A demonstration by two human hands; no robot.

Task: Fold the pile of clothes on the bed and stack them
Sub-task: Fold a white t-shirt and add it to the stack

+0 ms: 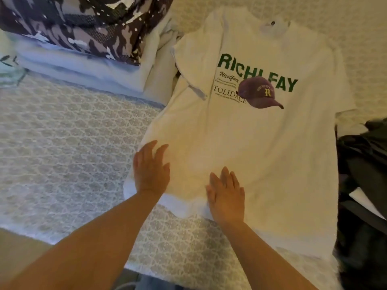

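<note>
White printed T-shirt [261, 143] flat on patterned bed [62, 143], left hand [150, 168] and right hand [227, 197] spread, seemingly pressing hem.

Warm, yellowish indoor light falls softly over the bed [69, 143], brightest on the white T-shirt [261, 143], whose folds wash out. Shadows are faint. The dark clothes [364, 164] at the right edge lose detail. Overall focus is soft, and the wide lens bends the edges.

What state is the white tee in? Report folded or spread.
Mostly spread: the tee lies print up on the bed, only its left sleeve tucked in.
</note>
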